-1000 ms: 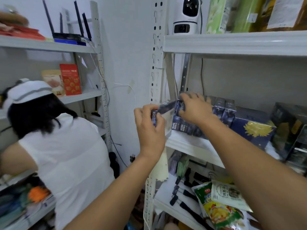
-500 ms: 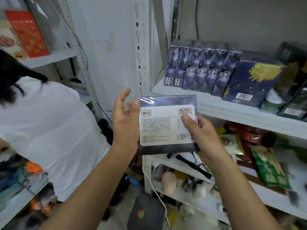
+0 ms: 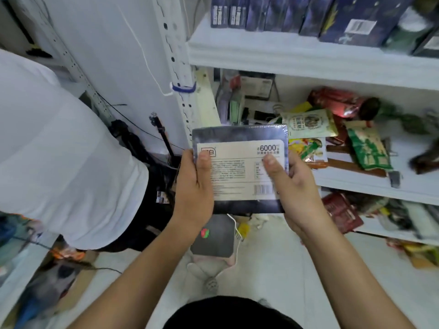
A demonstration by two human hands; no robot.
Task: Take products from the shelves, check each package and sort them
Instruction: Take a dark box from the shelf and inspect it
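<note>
I hold a flat dark blue box (image 3: 240, 167) wrapped in clear film, its back facing me with a pale label, a barcode and the number 6000. My left hand (image 3: 193, 186) grips its left edge, thumb on the label. My right hand (image 3: 294, 186) grips its right edge, thumb pressed near the label's right side. More boxes of the same dark blue kind (image 3: 256, 13) stand in a row on the white shelf (image 3: 297, 55) above.
A person in a white shirt (image 3: 59, 150) bends at the left, close to my left arm. The lower shelf (image 3: 356, 179) holds loose snack bags (image 3: 308, 124) and a red packet (image 3: 335, 100). A dark case (image 3: 213, 236) and cables lie on the pale floor.
I pulled the box off the shelf, turned its back label toward me and lowered it to chest height. My view tilted down toward the floor and lower shelves.
</note>
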